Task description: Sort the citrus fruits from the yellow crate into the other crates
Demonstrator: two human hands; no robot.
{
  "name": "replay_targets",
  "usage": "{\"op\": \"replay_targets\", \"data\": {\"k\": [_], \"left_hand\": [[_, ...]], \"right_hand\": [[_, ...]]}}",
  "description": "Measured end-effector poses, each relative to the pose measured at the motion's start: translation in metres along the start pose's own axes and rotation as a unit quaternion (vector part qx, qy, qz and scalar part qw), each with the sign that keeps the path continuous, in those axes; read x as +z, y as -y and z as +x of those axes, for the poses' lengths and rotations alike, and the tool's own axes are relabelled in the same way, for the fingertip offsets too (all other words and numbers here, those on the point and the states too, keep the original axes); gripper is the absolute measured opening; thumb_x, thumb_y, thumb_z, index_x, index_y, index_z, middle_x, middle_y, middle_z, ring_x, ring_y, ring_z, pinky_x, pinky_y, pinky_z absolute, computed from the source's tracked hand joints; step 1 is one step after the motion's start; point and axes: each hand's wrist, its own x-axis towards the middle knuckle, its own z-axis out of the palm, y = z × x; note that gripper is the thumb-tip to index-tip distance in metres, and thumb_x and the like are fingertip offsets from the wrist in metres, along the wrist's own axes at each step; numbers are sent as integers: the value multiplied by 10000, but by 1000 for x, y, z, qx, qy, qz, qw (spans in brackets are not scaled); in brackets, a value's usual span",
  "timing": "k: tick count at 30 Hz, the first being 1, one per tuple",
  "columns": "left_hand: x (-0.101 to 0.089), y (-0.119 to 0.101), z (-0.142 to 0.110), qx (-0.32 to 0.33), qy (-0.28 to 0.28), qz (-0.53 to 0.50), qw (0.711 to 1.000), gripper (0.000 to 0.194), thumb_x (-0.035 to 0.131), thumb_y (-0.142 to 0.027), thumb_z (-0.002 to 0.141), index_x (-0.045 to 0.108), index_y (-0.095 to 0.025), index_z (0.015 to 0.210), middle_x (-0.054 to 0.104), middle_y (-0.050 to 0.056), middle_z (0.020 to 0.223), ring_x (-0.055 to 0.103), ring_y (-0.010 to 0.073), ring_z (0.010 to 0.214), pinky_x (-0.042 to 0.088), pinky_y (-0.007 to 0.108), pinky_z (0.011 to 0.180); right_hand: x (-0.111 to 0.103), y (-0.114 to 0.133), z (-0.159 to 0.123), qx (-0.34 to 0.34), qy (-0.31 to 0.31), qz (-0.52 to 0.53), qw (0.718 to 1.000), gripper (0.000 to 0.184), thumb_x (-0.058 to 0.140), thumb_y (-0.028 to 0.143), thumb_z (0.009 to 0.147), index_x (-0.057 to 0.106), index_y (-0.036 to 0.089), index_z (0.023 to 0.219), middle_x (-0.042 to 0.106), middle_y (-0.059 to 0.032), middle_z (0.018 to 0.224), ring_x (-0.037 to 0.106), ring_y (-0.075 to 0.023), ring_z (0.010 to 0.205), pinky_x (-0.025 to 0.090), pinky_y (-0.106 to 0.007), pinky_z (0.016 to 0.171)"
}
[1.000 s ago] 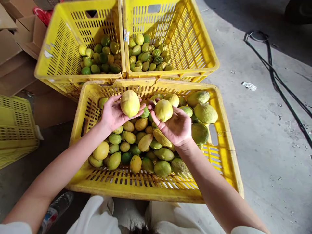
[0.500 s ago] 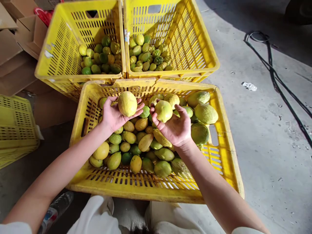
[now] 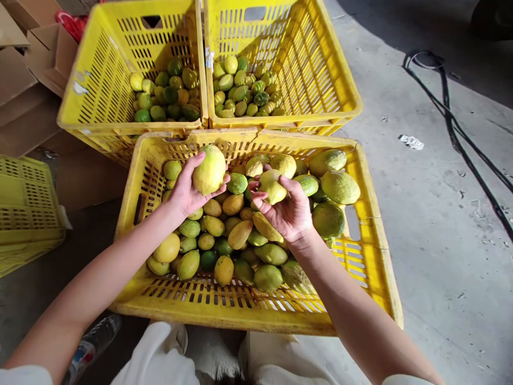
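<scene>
Left hand [image 3: 190,191] and right hand [image 3: 295,215] both have fingers curled in a grip. Under them sits a wide yellow crate [image 3: 224,318] with a fruit pile [image 3: 239,235] in it. Past the left hand stands a second crate [image 3: 140,126], and past the right hand a third crate [image 3: 304,118], each with small fruit [image 3: 162,95] inside. Fat green fruits [image 3: 327,220] lie near the right hand. Left hand holds a big yellow lemon [image 3: 209,170]; right hand holds a smaller lemon [image 3: 272,186], both above the pile.

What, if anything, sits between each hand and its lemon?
Nothing visible: the left hand directly holds the larger lemon, and the right hand the smaller lemon, both over the front yellow crate.
</scene>
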Motion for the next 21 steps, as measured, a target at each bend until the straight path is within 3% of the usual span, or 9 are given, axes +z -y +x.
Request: {"op": "replay_targets", "data": {"k": [2, 5, 7, 10, 13, 16, 21], "left_hand": [[0, 1, 0, 1, 7, 8, 1000, 378, 544, -518, 996, 683, -196, 1138, 758, 116, 1139, 772, 219, 952, 645, 261, 671], [-1, 0, -1, -3, 27, -8, 1000, 499, 443, -591, 1020, 688, -165, 1107, 743, 155, 1243, 756, 275, 1116, 659, 282, 706], [-1, -1, -2, -1, 34, -32, 999, 525, 365, -550, 1045, 678, -144, 1156, 735, 171, 1269, 728, 306, 1211, 675, 349, 801], [-1, -1, -2, 23, 24, -57, 998, 411, 331, -348, 1058, 636, -170, 1269, 741, 129, 1258, 685, 306, 1307, 641, 478, 975], [0, 0, -1, 37, 19, -65, 997, 329, 378, -275, 1052, 626, -187, 1250, 752, 103, 1201, 692, 305, 1299, 630, 500, 1001], [1, 1, 1, 42, 11, -58, 997, 229, 490, -317, 1046, 639, -186, 1159, 751, 98, 1119, 724, 300, 1226, 649, 445, 956], [3, 5, 2, 34, -26, -29, 999, 159, 611, -334, 1004, 646, -184, 1044, 711, 72, 974, 757, 247, 1054, 651, 344, 861]], "right_hand": [[-1, -1, 1, -4, 2, -6, 1000, 274, 839, 290, 785, 672, 288, 1002, 719, 24, 942, 683, -137, 791, 627, -215, 589], [0, 1, 1, -3, -7, -8, 1000, 227, 811, 395, 827, 674, 283, 970, 721, 6, 940, 662, -146, 766, 593, -226, 540], [1, 3, 0, 6, -10, 4, 1000, 271, 770, 448, 834, 681, 264, 1012, 739, -20, 984, 687, -172, 834, 630, -267, 610], [1, 4, 1, 1, 4, -3, 1000, 290, 688, 392, 820, 666, 252, 1073, 758, -52, 1085, 718, -248, 991, 678, -414, 763], [0, 3, 3, -24, 8, -27, 999, 243, 644, 311, 816, 643, 269, 1055, 760, -41, 1050, 725, -272, 1038, 675, -480, 813], [1, 1, 3, -24, -16, -19, 999, 249, 722, 298, 798, 644, 250, 1030, 753, -37, 1003, 736, -229, 967, 676, -380, 783], [3, 0, 2, 5, -56, 3, 998, 332, 844, 289, 771, 673, 254, 1053, 723, 4, 933, 690, -140, 760, 615, -220, 586]]}}
